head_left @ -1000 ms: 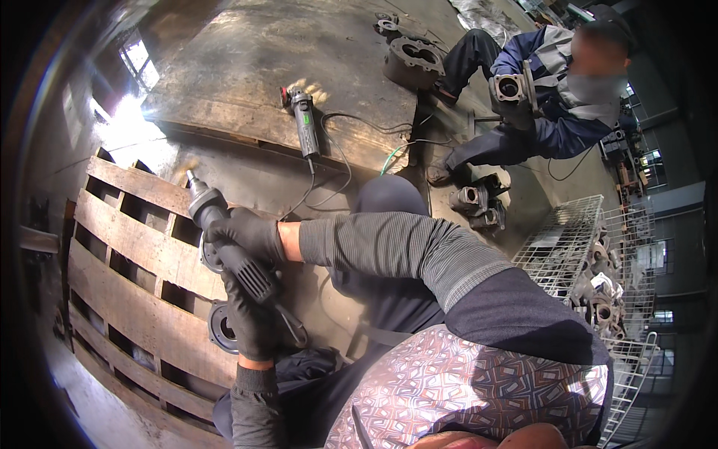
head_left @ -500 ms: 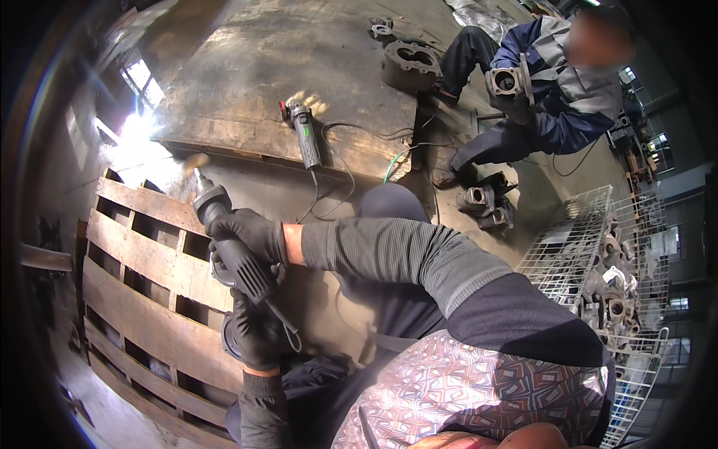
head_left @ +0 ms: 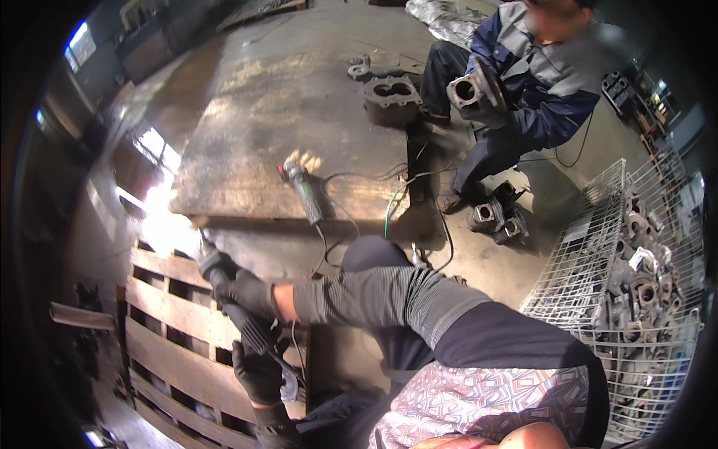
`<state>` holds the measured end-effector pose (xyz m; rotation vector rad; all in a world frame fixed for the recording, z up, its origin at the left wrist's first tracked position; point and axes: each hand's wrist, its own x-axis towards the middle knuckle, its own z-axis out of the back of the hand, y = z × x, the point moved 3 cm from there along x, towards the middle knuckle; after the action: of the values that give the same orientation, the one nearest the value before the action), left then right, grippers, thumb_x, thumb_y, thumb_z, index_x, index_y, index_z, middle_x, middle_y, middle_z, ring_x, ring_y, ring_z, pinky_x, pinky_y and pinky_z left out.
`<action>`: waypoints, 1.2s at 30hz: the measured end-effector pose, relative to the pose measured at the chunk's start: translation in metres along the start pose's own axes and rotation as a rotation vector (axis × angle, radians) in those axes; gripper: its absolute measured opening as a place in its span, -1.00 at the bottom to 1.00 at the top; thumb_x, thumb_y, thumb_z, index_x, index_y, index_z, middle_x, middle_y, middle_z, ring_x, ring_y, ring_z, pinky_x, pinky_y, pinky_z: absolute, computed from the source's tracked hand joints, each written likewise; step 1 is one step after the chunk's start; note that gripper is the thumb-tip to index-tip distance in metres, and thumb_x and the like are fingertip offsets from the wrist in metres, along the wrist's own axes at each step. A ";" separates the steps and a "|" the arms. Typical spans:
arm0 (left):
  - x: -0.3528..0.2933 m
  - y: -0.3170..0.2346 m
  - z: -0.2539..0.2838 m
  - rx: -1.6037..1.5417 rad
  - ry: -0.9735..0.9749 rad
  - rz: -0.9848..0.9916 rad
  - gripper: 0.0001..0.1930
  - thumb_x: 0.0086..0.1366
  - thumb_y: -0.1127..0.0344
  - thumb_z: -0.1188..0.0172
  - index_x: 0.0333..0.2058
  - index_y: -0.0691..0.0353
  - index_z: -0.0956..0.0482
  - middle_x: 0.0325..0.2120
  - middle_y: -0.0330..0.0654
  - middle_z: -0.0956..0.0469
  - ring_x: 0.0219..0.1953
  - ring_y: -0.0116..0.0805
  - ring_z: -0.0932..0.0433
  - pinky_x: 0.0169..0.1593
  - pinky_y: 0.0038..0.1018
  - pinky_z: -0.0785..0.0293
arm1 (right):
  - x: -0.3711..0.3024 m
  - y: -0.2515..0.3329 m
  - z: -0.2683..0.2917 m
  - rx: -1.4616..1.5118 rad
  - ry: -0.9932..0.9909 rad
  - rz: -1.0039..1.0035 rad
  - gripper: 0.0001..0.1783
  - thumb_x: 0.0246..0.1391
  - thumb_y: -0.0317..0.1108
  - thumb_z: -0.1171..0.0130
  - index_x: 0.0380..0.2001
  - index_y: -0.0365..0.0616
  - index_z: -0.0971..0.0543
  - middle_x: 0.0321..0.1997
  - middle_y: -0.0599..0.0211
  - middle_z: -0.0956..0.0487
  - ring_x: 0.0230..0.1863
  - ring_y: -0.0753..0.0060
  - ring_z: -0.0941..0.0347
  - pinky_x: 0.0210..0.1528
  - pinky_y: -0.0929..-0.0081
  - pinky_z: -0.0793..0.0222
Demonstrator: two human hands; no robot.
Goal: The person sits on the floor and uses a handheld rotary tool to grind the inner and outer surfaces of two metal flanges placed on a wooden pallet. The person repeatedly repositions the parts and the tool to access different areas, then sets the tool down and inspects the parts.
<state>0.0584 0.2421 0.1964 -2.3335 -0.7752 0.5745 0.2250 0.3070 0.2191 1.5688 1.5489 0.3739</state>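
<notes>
The right hand [head_left: 250, 295], in a dark glove, is clamped around the body of a black power tool [head_left: 256, 333]. The left hand [head_left: 258, 374], also gloved, is at the tool's rear end, just beside the right; whether its fingers are closed on the tool cannot be told. The tool is over the slatted wooden pallet [head_left: 168, 295], tilted, its narrow tip directed forward and to the left. The tip lies near the glare at the pallet's far end and is not clear in detail. A power cord [head_left: 300, 352] runs close to the left hand.

Beyond the pallet is a broad wooden board [head_left: 262, 127]. A grinder [head_left: 305, 194] lies on it near the front edge, with a pale yellow item [head_left: 305, 161] just beside its head. A heavy metal casting [head_left: 393, 112] with joined round openings sits at the board's right edge.

On the far right, a seated co-worker [head_left: 546, 82] holds a metal part [head_left: 465, 91] with a round opening. Further metal parts [head_left: 486, 215] stand on the floor nearby. A wire basket [head_left: 574, 258] on the right contains many metal pieces [head_left: 645, 292].
</notes>
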 end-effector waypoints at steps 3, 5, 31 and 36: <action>-0.006 -0.006 -0.020 0.046 -0.077 -0.040 -0.10 0.50 -0.47 0.22 0.46 0.18 -0.29 0.40 -0.04 -0.41 0.32 0.04 -0.46 0.28 0.10 -0.39 | -0.014 0.016 -0.005 -0.243 -0.026 0.037 -0.50 0.04 -0.26 -0.37 -0.02 -0.36 -0.53 -0.24 0.15 -0.63 -0.25 0.35 -0.56 -0.15 0.33 -0.53; -0.013 -0.002 -0.031 0.119 -0.133 -0.095 -0.08 0.48 -0.49 0.19 0.50 0.13 -0.21 0.43 -0.08 -0.37 0.39 -0.01 -0.38 0.31 0.11 -0.33 | -0.028 0.029 -0.009 -0.258 0.060 0.110 -0.36 0.01 -0.24 -0.42 0.13 -0.34 -0.51 -0.03 0.11 -0.65 0.00 0.25 -0.56 0.12 0.29 -0.49; -0.025 0.047 -0.099 0.745 -0.455 -0.389 -0.48 0.60 -0.06 0.01 0.37 0.06 -0.40 0.24 -0.18 -0.59 0.26 -0.19 -0.56 0.28 -0.13 -0.35 | -0.068 0.058 0.012 -0.273 0.101 0.241 -0.24 -0.13 -0.25 -0.51 0.13 -0.39 -0.48 -0.01 -0.14 -0.65 0.06 -0.07 -0.62 0.15 0.18 -0.52; -0.022 0.052 -0.108 0.793 -0.501 -0.365 -0.50 0.60 -0.03 0.00 0.35 0.09 -0.38 0.22 -0.14 -0.59 0.24 -0.15 -0.57 0.24 -0.15 -0.42 | -0.066 0.061 0.014 -0.242 0.115 0.254 -0.26 -0.14 -0.25 -0.52 0.10 -0.39 -0.50 -0.03 -0.11 -0.66 0.03 -0.04 -0.63 0.13 0.20 -0.53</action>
<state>0.1228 0.1504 0.2441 -1.2988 -0.9416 1.0792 0.2640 0.2513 0.2795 1.5753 1.3331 0.7761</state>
